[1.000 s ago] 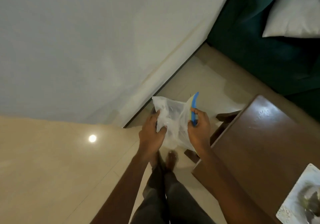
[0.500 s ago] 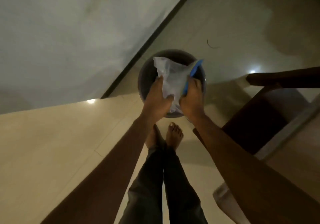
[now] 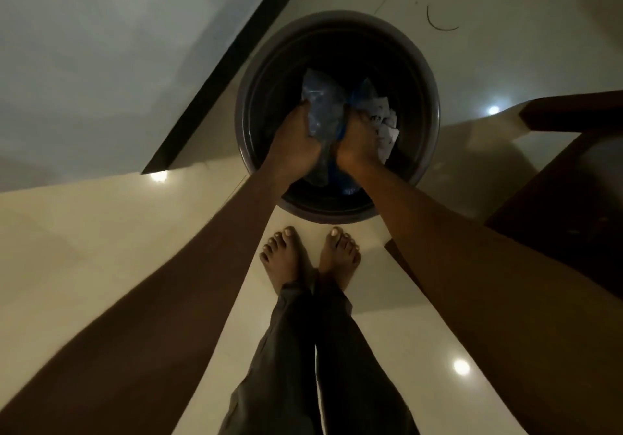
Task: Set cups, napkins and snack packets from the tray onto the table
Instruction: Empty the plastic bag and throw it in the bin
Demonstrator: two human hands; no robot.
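Head view: left hand point(image 3: 296, 143) and right hand point(image 3: 358, 139) clutch a crumpled clear blue-edged plastic bag point(image 3: 320, 111) — long axis 12-to-6 — inside the round dark bin point(image 3: 432, 90). The dark wooden desk point(image 3: 573, 181) lies at 3 o'clock, nearer the right hand; tray unseen.

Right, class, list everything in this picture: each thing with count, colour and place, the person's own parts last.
bin: one, dark grey, on the floor by the wall
bag: one, clear with blue strip, in the bin's mouth
paper: some pieces, white, inside the bin, right of the bag
table: one, dark brown, right edge
floor: cream tiles
wall: pale grey, top left
skirting: black, along the wall
trousers: dark grey, bottom centre
feet: two, bare, before the bin
left hand: grips the bag
right hand: grips the bag
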